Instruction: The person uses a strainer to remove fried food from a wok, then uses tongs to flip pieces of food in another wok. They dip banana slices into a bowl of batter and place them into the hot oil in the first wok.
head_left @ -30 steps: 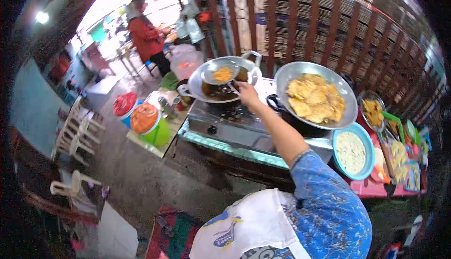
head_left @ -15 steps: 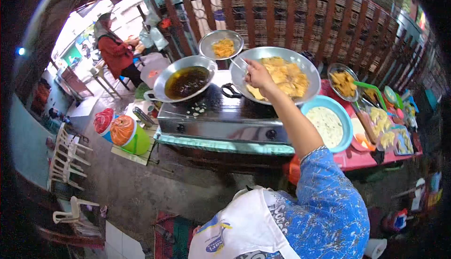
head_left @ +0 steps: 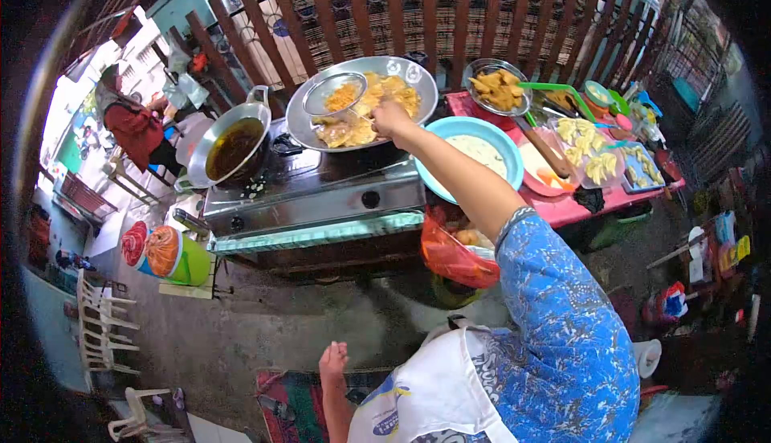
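Observation:
In the head view my right hand [head_left: 391, 118] is closed round the handle of a metal strainer [head_left: 318, 96]. Orange-yellow fried bits [head_left: 344, 96] lie in its bowl. The strainer overlaps the left part of a wide metal pan [head_left: 296, 124], which holds golden fried pieces [head_left: 397, 93]. Part of the handle is hidden by my fingers. Low in front of my body, my left hand [head_left: 334, 359] is empty, its fingers loosely bent and slightly apart. Left of the pan, a wok [head_left: 203, 142] with dark oil [head_left: 236, 147] sits on the stove [head_left: 313, 200].
A turquoise basin [head_left: 511, 152] of pale batter stands right of the pan. Beyond it are a bowl of fried pieces [head_left: 498, 89], a wooden-handled tool [head_left: 548, 152] and pale raw pieces [head_left: 578, 136]. A red bag [head_left: 450, 254] hangs below. Another person [head_left: 132, 130] stands at far left.
The strainer has moved from behind the gap between wok and pan to over the pan, with my right hand following. My view has turned right, and my left hand has come into sight.

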Demonstrator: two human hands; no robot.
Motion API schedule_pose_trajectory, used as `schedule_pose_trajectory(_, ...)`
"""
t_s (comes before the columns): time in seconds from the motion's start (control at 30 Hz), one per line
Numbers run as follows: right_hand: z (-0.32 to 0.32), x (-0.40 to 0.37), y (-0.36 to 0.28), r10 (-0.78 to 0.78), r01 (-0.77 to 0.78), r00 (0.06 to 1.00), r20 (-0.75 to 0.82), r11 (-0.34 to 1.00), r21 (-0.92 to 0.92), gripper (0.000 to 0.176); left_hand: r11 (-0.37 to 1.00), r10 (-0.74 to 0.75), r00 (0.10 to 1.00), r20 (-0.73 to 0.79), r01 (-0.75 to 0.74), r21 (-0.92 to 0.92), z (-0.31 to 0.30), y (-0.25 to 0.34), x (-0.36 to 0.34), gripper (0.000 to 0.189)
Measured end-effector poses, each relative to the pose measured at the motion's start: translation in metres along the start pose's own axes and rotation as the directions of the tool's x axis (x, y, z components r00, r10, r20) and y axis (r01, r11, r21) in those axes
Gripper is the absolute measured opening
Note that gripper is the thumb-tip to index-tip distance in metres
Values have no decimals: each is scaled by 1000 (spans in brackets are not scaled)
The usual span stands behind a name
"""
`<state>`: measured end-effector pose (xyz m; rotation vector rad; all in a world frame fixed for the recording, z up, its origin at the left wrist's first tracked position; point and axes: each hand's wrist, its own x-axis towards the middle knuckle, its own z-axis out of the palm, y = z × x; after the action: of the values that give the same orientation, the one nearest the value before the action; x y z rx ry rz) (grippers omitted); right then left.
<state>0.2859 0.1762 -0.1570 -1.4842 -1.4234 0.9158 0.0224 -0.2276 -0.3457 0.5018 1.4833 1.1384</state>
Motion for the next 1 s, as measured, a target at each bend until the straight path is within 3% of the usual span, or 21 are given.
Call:
schedule_pose_trajectory(0.1, -13, 3, -1, 46, -48, 998, 30, 996, 72, 18, 990, 39, 993, 111, -53, 128, 66, 42, -22, 25)
schedule_pose_trajectory(0.13, -19, 1, 0, -55, 56, 998, 22, 998, -38, 17, 974, 77, 983, 168, -110, 199, 89, 55, -30, 26)
schedule_pose_trajectory(0.17, -21, 3, 2, -164, 167, 986, 33, 976, -140, 17, 987, 80, 962, 261, -114, 118, 109, 63, -32, 26)
schedule_pose_trajectory(0.2, -23, 5, 4, -142, 145, 989, 52, 987, -69, 15, 993, 96, 935, 341, -114, 33, 129, 71, -33, 25)
schedule_pose_trajectory(0.23, -26, 12, 10, -123, 124, 989, 83, 992, -2, 14, 960, 96, 892, 441, -200, 196, 151, 83, -33, 25)
schedule_pose_trajectory(0.27, -33, 20, 17, -109, 96, 984, 139, 990, 102, 13, 992, 12, 867, 498, -73, 103, 175, 88, -29, 25)
schedule_pose_trajectory(0.3, -38, 29, 23, -95, 55, 976, 198, 979, 195, 12, 980, 0, 822, 570, -113, 162, 200, 94, -26, 26)
schedule_pose_trajectory(0.37, -60, 12, -1, 112, -158, 955, 276, 975, 153, 12, 981, -11, 698, 716, -131, 143, 257, 100, -20, 31)
schedule_pose_trajectory(0.4, -68, 12, -1, 92, -142, 947, 308, 980, 142, 12, 977, 19, 605, 796, -182, 115, 286, 102, -19, 33)
schedule_pose_trajectory(0.43, -77, 16, 1, 100, -185, 926, 364, 961, 207, 13, 974, -23, 567, 823, -174, 147, 319, 107, -22, 36)
schedule_pose_trajectory(0.47, -86, 20, 3, 106, -234, 902, 418, 935, 267, 17, 989, -58, 509, 859, -88, 119, 352, 101, -15, 39)
schedule_pose_trajectory(0.57, -106, 28, 11, 53, -205, 900, 433, 927, 313, 21, 968, -177, 581, 794, -43, 247, 445, 117, -28, 36)
schedule_pose_trajectory(0.63, -120, 34, 19, 46, -218, 876, 479, 925, 310, 25, 996, -77, 542, 837, -3, 94, 505, 81, 5, 32)
schedule_pose_trajectory(0.67, -127, 37, 25, 15, -187, 860, 511, 940, 287, 26, 996, -77, 608, 790, 5, 93, 527, 81, 4, 32)
schedule_pose_trajectory(0.7, -132, 41, 29, -19, -151, 841, 541, 952, 268, 27, 996, -69, 618, 783, 0, 88, 546, 82, 3, 32)
schedule_pose_trajectory(0.8, -141, 57, 39, -5, -162, 817, 577, 958, 237, 26, 988, -156, 709, 688, 119, 101, 590, 79, 9, 24)
schedule_pose_trajectory(0.9, -146, 57, 44, 4, -188, 810, 586, 949, 253, 26, 972, -170, 729, 663, 235, -10, 609, 76, 11, 21)
schedule_pose_trajectory(0.93, -148, 55, 43, 25, -218, 815, 579, 939, 266, 26, 987, -116, 717, 687, 162, -2, 615, 79, 13, 18)
schedule_pose_trajectory(1.0, -139, 62, 56, -69, -122, 827, 558, 947, 298, 23, 978, -173, 699, 694, 202, 41, 627, 84, 24, 19)
